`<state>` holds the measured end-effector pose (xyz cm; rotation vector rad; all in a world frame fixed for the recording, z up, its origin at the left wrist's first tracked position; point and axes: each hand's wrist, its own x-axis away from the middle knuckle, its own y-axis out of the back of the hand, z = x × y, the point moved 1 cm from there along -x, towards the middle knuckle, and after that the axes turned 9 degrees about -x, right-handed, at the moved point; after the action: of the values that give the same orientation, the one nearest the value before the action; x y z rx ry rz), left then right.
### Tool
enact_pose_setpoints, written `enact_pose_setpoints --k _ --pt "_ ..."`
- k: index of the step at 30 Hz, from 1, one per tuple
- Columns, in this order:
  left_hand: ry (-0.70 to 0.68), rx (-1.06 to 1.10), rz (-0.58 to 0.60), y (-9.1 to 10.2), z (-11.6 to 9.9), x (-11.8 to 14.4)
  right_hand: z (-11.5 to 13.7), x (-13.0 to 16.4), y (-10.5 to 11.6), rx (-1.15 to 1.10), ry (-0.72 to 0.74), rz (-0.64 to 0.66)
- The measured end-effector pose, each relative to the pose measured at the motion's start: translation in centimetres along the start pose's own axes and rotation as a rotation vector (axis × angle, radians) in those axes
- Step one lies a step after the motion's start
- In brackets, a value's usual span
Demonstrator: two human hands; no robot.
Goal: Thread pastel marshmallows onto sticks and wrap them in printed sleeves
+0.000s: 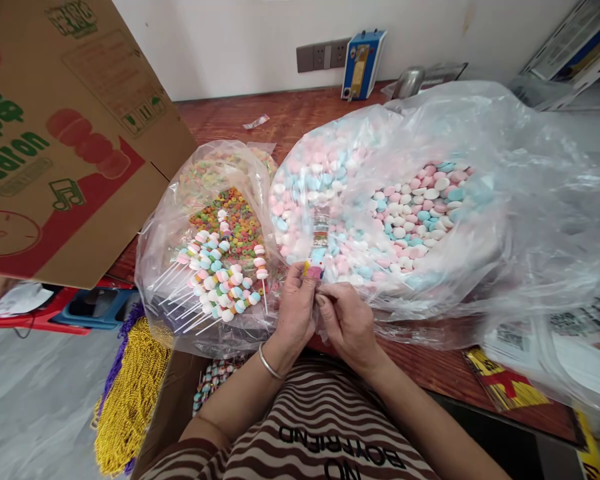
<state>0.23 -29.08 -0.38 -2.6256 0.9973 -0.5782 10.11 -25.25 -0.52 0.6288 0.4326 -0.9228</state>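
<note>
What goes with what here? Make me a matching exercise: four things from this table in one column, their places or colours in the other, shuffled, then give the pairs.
Things:
1. finished candy sticks
2. pink, white and blue candies
3. blue device
4. gold bead strings

Places or colours:
A. standing against the back wall, beside the sockets
B. hanging below the table edge, at the left
C. loose in the big clear bag on the right
D. lying in the smaller bag, on top of bright cereal-like rings

Pairs: 1-D, 2-C, 3-A, 4-B
</note>
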Motion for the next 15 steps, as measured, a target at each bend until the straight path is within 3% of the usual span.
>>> enact_pose_setpoints --k 4,11,15 --pt "0.096 0.132 -0.017 -0.6 -0.2 -0.3 0.5 1.3 -0.9 -0.100 -0.367 0.048" --pt "0.070 0.132 -0.010 -0.6 0.3 0.0 0.5 0.6 -0.7 -0.379 -0.501 0.137" --pt "0.067 0.042 -0.042 0.2 0.8 -0.6 0.6 0.7 -0.2 -0.719 -0.764 0.212"
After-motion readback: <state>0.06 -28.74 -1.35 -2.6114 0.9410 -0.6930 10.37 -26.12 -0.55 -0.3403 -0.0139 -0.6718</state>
